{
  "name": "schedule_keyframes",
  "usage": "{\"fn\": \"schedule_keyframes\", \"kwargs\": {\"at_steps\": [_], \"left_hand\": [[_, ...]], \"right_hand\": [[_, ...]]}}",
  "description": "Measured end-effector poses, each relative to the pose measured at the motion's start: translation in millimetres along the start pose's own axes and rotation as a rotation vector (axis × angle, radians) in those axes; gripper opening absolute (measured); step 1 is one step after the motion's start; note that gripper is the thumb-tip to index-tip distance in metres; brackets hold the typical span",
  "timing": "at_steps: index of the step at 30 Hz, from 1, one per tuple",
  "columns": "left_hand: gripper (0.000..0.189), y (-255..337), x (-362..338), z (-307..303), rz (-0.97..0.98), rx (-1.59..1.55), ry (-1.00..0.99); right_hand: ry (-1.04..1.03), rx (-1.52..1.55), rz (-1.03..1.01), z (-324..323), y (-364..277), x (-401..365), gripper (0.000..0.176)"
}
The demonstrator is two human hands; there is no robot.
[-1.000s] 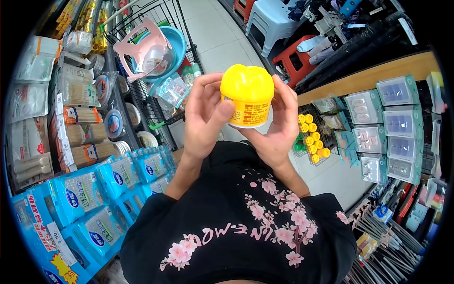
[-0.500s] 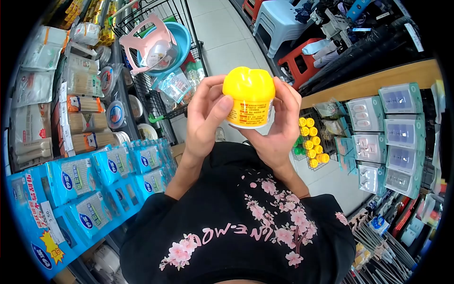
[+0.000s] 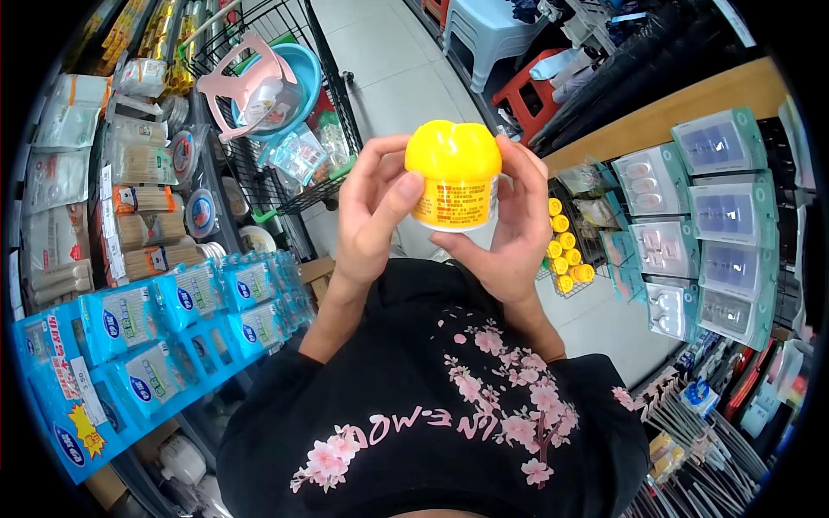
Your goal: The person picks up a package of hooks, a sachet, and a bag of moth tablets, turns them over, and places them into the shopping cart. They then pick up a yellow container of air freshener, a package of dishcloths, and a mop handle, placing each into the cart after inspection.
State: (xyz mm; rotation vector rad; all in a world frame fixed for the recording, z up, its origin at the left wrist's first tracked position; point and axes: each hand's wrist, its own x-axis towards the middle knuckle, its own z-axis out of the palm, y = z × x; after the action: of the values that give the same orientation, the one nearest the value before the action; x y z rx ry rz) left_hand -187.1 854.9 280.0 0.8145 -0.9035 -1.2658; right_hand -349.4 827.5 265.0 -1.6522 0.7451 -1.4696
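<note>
A yellow tub [image 3: 453, 198] with a glossy, lobed dome lid and a white base is held upright in front of my chest. Dark and red print covers the side facing me, too small to read. My left hand [image 3: 371, 207] grips its left side, thumb across the front edge of the label. On the other side my right hand [image 3: 511, 229] holds it, fingers along the lid and thumb near the base. The backs of the fingers' contact points are hidden behind the tub.
A shopping cart [image 3: 315, 65] ahead on the left carries a pink plastic stool [image 3: 226, 97], a blue basin [image 3: 302, 73] and bagged goods. Blue scouring-pad packs [image 3: 121, 319] line the left shelf. At right are a wire basket of yellow bottles [image 3: 566, 250] and boxed hooks [image 3: 730, 211].
The cart and the shelves have shifted slightly left in view as the camera turned. Both hands keep the tub in nearly the same position and pose.
</note>
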Motion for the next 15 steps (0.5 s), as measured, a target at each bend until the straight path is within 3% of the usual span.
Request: {"fn": "schedule_keyframes", "kwargs": {"at_steps": [15], "left_hand": [[0.045,-19.6,1.3,52.7,-0.059,0.046,-0.044]], "right_hand": [[0.010,0.038,-0.006,-61.0,7.9,-15.6,0.090]]}}
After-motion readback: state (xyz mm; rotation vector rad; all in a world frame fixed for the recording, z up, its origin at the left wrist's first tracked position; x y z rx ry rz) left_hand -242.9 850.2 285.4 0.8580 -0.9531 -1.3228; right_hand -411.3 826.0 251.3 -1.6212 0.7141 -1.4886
